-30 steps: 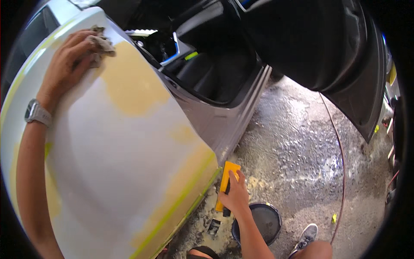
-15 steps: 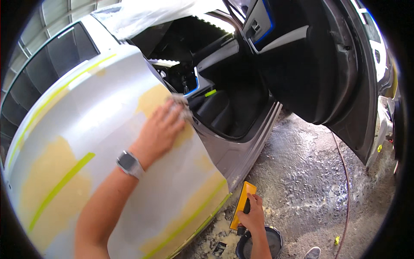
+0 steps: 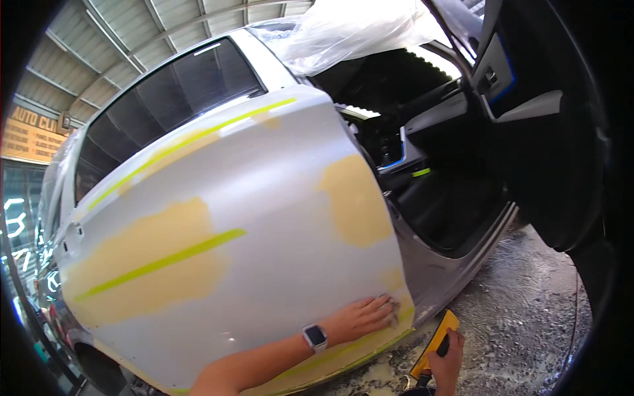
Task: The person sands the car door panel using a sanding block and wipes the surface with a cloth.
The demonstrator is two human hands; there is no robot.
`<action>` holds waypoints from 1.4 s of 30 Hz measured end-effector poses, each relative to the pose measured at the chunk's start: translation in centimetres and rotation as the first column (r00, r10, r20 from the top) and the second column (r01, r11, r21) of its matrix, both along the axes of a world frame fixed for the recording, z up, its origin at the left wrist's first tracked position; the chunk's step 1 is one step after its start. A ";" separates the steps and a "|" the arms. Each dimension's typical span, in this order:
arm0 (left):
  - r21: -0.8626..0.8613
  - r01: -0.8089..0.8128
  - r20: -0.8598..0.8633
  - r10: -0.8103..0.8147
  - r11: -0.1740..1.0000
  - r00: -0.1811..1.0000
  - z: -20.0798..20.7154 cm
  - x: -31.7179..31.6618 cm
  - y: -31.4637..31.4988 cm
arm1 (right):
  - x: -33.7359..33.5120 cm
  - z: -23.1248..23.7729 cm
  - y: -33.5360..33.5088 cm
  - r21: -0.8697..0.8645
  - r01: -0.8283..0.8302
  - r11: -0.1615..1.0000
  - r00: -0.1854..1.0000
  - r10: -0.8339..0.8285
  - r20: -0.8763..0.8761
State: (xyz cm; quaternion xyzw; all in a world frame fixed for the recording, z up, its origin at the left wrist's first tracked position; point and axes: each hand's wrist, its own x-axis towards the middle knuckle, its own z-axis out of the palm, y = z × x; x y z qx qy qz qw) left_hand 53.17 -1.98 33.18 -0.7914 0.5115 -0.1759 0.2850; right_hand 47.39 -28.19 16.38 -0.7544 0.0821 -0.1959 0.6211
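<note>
My left hand (image 3: 360,318), a watch (image 3: 315,336) on its wrist, lies over the lower right part of a silver car door (image 3: 284,211). Its fingers press a small greyish cloth (image 3: 395,309), mostly hidden, against the panel by the door's edge. Patches of tan filler (image 3: 162,254) and strips of yellow-green tape (image 3: 165,263) mark the door. At the lower right, my right hand (image 3: 449,362) grips the black handle of a yellow sanding block (image 3: 432,344), held above the wet floor just off the door's bottom corner.
A dark open front door (image 3: 548,152) stands to the right of the cabin opening. Plastic sheeting (image 3: 363,30) covers the roof and windscreen area. Wet rough concrete (image 3: 508,297) lies below the sill (image 3: 462,277). A hose (image 3: 574,310) runs along the floor at far right.
My left hand has wiped down from the upper filler patch to the door's lower corner, cloth under its fingers. The view has swung left and up. My right hand still holds the sanding block.
</note>
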 end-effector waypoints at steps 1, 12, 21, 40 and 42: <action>-0.011 0.006 0.106 -0.005 1.000 0.994 1.3 0.3 -0.8 | -0.2 0.2 0.1 0.046 -0.043 0.998 0.998 0.045 -0.041; -0.220 0.105 0.653 0.066 0.970 0.754 23.4 2.5 -4.4 | 3.3 -5.4 2.0 -0.026 -0.198 0.980 0.962 0.199 0.184; -0.622 -0.118 0.650 0.594 0.774 0.474 29.0 -18.9 17.9 | 4.8 -9.7 0.3 -0.001 -0.308 0.951 0.928 0.301 0.221; -0.667 0.039 0.706 0.615 0.744 0.351 23.3 -13.6 14.6 | 3.7 -7.9 0.8 0.046 -0.418 0.907 0.894 0.402 0.200; -0.585 0.115 0.741 0.471 0.803 0.478 21.4 -8.4 8.7 | 2.2 -6.9 -0.8 0.052 -0.412 0.910 0.895 0.394 0.208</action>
